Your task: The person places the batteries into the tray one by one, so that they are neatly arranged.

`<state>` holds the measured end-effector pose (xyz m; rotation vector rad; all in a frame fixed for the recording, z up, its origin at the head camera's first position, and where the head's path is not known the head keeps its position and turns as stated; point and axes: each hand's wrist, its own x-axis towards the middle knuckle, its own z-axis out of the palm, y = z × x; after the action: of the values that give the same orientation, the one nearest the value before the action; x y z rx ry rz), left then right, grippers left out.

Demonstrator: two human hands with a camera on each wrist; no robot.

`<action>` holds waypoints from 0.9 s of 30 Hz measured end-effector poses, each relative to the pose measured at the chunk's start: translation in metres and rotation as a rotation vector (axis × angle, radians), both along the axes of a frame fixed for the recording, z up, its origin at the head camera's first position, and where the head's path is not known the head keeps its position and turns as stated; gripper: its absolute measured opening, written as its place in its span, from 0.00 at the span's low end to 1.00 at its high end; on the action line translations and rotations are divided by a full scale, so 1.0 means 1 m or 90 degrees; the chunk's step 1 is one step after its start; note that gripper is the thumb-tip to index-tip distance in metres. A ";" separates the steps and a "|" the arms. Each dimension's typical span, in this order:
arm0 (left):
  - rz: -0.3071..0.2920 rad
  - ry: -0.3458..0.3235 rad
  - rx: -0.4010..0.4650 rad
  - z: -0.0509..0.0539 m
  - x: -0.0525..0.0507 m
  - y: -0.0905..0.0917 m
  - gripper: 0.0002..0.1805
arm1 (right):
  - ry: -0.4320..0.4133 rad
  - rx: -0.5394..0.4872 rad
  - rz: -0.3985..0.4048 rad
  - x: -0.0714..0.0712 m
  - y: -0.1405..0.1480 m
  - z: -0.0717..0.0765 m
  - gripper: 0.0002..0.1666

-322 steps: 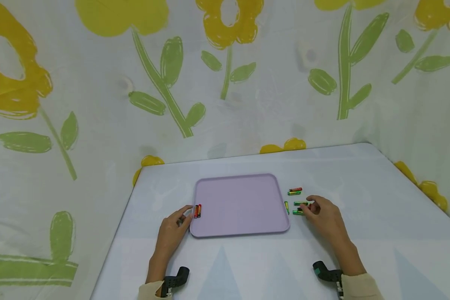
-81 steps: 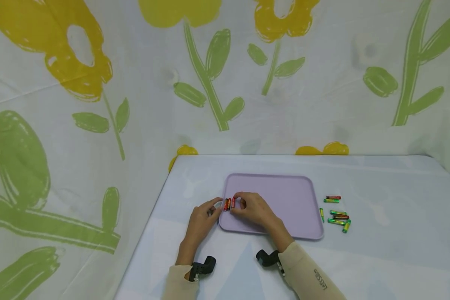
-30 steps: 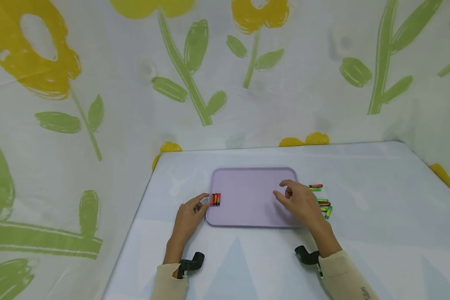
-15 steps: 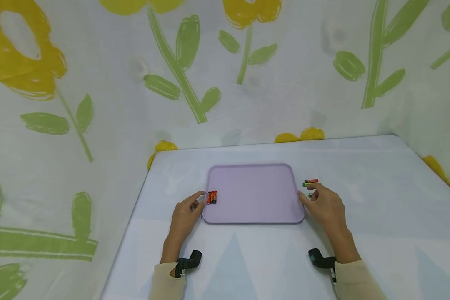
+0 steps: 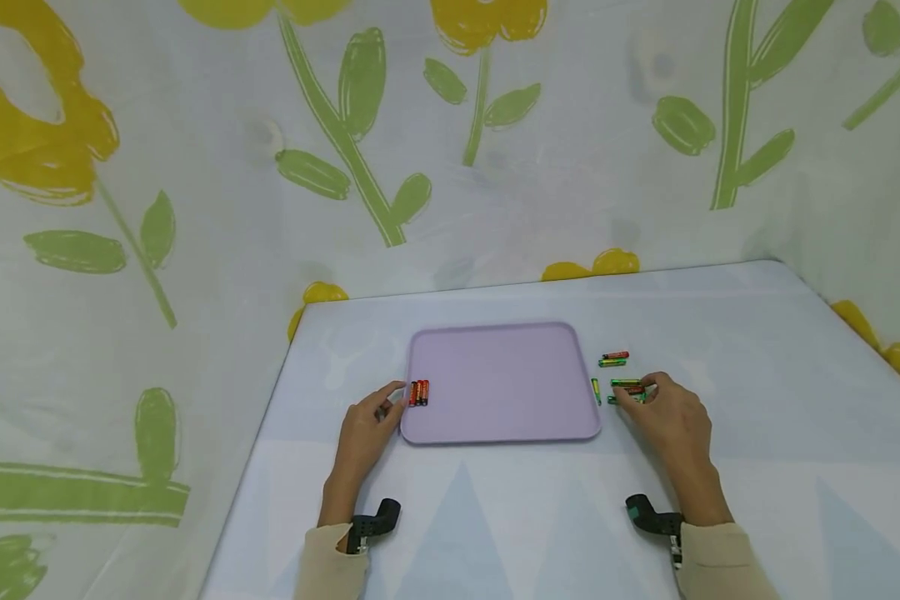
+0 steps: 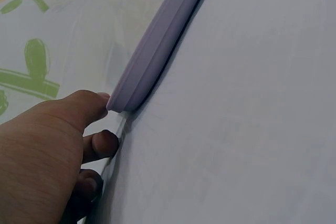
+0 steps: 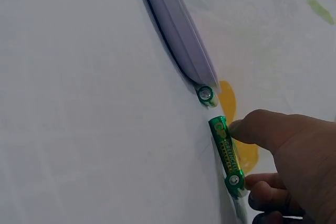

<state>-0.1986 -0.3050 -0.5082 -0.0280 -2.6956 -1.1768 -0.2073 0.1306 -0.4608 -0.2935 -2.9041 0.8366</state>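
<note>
A lavender tray lies on the table, with three red-and-black batteries side by side at its left edge. My left hand touches the left rim; in the left wrist view its thumb meets the tray's outer edge. To the right of the tray, my right hand is over a cluster of green batteries and a red battery, thumb and index finger apart around them. The right wrist view has the thumb against a green battery; its grip on the red one is hidden.
Behind the cluster lie another red battery and a green battery. One more green battery lies along the tray's right edge. The white table meets a flower-print cloth at the back.
A third red battery was set beside the other two in the tray. My right hand then left the tray empty and moved right to the cluster. My left hand stayed at the rim.
</note>
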 end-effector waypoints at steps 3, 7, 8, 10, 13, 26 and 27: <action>0.005 -0.004 -0.003 0.001 0.000 0.001 0.16 | -0.014 0.002 -0.012 -0.001 0.000 -0.002 0.37; 0.008 -0.004 -0.008 0.002 0.000 0.001 0.16 | -0.033 0.007 -0.033 -0.001 0.001 -0.003 0.39; 0.007 -0.004 -0.009 0.002 0.000 0.001 0.16 | -0.038 0.008 -0.036 -0.001 0.001 -0.003 0.40; 0.006 -0.002 -0.006 0.002 0.000 0.001 0.16 | -0.041 0.010 -0.043 0.000 0.001 -0.004 0.40; 0.004 0.003 -0.002 0.002 0.000 0.001 0.16 | -0.042 0.006 -0.045 -0.001 0.001 -0.005 0.40; 0.005 0.012 -0.006 0.001 0.001 0.001 0.16 | -0.043 0.005 -0.043 -0.004 -0.001 -0.005 0.34; 0.005 0.014 -0.005 0.002 0.001 0.002 0.16 | -0.045 0.007 -0.043 -0.004 -0.001 -0.005 0.35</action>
<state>-0.1972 -0.3034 -0.5064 -0.0309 -2.6799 -1.1561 -0.2108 0.1300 -0.4657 -0.4254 -2.9437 0.8157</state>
